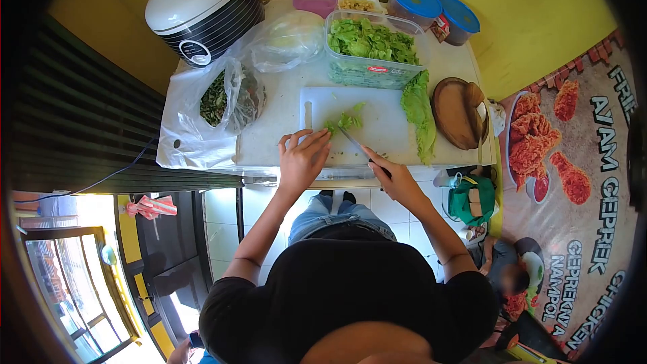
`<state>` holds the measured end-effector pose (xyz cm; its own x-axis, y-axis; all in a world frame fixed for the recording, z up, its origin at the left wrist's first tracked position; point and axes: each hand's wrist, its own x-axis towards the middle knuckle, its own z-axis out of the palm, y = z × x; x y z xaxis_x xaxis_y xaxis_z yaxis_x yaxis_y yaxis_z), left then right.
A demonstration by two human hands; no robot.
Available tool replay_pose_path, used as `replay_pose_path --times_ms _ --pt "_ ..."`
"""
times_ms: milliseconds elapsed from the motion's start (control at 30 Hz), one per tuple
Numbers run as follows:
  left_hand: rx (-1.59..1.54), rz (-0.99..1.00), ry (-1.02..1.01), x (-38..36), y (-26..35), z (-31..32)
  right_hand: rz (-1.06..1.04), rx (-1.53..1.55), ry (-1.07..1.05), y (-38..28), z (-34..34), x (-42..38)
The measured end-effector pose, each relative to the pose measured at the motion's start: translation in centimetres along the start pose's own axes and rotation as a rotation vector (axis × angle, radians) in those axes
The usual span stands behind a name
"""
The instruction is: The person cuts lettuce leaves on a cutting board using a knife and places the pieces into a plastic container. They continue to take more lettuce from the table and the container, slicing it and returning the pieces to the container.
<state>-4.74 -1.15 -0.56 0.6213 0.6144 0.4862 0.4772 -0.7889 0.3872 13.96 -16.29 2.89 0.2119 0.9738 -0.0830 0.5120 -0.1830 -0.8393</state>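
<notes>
R fingers grip knife across brd edge; gap to leaf.

Bare table runs between the bag of greens and cutting board, the left hand obstructing its near edge. A lettuce tub bars the board's far edge; rightward, a lettuce leaf and wooden dish seem nearly touching.

A rice cooker stands back left; two blue-lidded tubs, back right; a poster, far right.
</notes>
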Motion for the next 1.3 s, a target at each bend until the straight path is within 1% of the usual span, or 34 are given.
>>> replay_pose_path --times_ms 67,200,267,367,433,500,600,667,700,767,900,967,1000,1067,1100,1133,1167,1200,1233,1267,1300 --pt "-0.038 -0.022 0.0 0.6 0.1 -0.7 0.195 0.122 -0.105 -1.5 -0.9 -0.2" --pt "-0.093 -0.065 0.026 2.4 0.2 -1.3 0.2 0.198 -0.088 -1.9 -0.9 -0.4" --pt "-0.074 -0.063 0.04 3.5 0.3 -0.7 0.223 0.279 -0.034 -1.9 -1.0 -0.1" --pt "-0.031 -0.05 0.049 4.4 0.0 0.7 0.26 0.368 -0.008 -1.4 -0.4 0.3" --pt "-0.01 -0.036 0.044 4.4 -0.3 1.6 0.26 0.357 -0.01 -1.3 0.1 0.8" --pt "-0.008 -0.064 0.035 4.4 -0.5 2.1 0.259 0.347 -0.011 -1.0 0.5 1.2" --pt "-0.026 -0.099 0.044 4.2 -0.4 2.2 0.22 0.27 0.003 0.0 1.4 1.6" --pt "-0.025 -0.112 0.047 4.0 -0.4 2.2 0.105 0.1 0.063 1.1 2.0 1.9" --pt "-0.025 -0.124 0.053 4.0 -0.5 2.2 0.104 0.098 0.061 1.1 2.0 2.0" --pt "-0.031 -0.127 0.06 4.0 -0.6 2.4 0.036 -0.073 0.131 0.9 2.4 2.0" --pt "-0.045 -0.137 0.075 3.9 -0.3 2.3 0.052 -0.09 0.107 0.4 2.3 3.1" --pt "-0.024 -0.14 0.066 3.8 -0.4 1.7 -0.071 -0.055 0.173 1.3 2.6 2.8" --pt "-0.007 -0.144 0.055 3.8 -0.4 1.5 -0.076 -0.056 0.176 1.3 2.3 2.4" --pt "-0.018 -0.143 0.061 4.0 -0.5 1.9 0.076 0.0 0.056 1.1 1.3 1.0" --pt "-0.026 -0.146 0.061 3.9 -0.5 2.0 0.077 -0.003 0.054 0.9 0.8 0.8" --pt "-0.025 -0.15 0.059 4.0 -0.5 2.1 0.157 0.085 0.029 0.7 0.5 0.8" --pt "-0.03 -0.108 0.074 4.3 -0.5 2.3 0.236 0.174 0.003 0.4 0.3 0.7" --pt "-0.036 -0.065 0.091 4.7 -0.2 2.0 0.236 0.174 0.0 0.0 0.2 0.7" --pt "-0.035 -0.066 0.094 4.9 -0.1 1.4 0.219 0.236 0.025 -0.3 -0.1 0.8" --pt "-0.094 -0.118 0.116 5.2 -0.1 0.5 0.202 0.297 0.051 -0.5 -0.2 0.9" --pt "-0.153 -0.171 0.138 5.3 0.0 -0.3 0.201 0.295 0.048 -0.4 -0.4 0.9"
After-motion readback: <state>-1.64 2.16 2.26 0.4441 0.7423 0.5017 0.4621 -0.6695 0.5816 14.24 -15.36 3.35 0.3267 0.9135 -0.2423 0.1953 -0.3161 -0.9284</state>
